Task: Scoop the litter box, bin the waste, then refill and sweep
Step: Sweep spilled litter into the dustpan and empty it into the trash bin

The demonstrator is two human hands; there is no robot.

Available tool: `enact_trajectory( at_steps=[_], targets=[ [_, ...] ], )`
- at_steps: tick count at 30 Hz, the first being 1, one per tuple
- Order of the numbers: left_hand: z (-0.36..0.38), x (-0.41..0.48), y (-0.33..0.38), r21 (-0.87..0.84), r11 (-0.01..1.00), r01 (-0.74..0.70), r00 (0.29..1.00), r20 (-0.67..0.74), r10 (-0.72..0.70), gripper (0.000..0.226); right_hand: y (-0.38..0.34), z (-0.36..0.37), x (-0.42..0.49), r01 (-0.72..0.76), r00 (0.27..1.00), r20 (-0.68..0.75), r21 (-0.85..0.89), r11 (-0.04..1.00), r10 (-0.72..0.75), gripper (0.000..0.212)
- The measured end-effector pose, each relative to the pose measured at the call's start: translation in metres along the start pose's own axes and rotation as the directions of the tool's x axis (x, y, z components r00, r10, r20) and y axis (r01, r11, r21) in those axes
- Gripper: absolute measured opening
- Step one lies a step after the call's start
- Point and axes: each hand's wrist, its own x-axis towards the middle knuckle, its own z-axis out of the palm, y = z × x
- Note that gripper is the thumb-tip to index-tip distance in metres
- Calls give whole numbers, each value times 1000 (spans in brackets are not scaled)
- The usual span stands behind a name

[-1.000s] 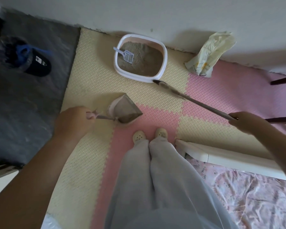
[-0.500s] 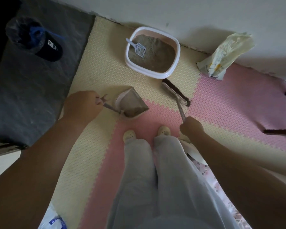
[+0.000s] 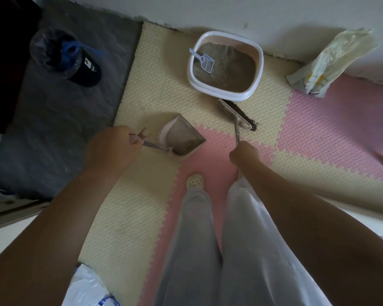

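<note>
Since half a second ago the broom head [image 3: 236, 114] has shifted little, still just in front of the litter box [image 3: 226, 65]; my view has swung so the box sits further right.

Left hand [image 3: 113, 149]: closed around the dustpan [image 3: 181, 138] handle; pan tilted, grey litter gathered in its lower corner, resting on the foam mat [image 3: 155, 89] at the cream-pink seam.

Right hand [image 3: 243, 154]: fisted on the broom's thin shaft, bristles touching the mat, close to the box's near rim.

Litter box: white-rimmed, against the wall, filled with grey litter; slotted scoop [image 3: 205, 60] lying in it, handle on the left rim.

Litter bag [image 3: 327, 62]: cream, crumpled, right of the box by the wall.

Waste bin [image 3: 60, 56]: dark, lined, on the grey floor, well left of the mat.

One slipper [image 3: 195, 181] visible below the dustpan.
</note>
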Motion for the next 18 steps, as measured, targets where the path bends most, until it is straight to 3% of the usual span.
enact_trajectory(
  at_steps=[7, 18],
  targets=[
    [-13, 7, -64, -54, 997, 60, 998, -18, -61, 32, -67, 33, -11, -9, 1000, -16, 28, 1000, 10, 34],
    [-28, 10, -121, -83, 982, 170, 985, 40, -168, 29, -113, 38, -9, 185, 982, 64, -159, 970, -177, 23]
  ],
)
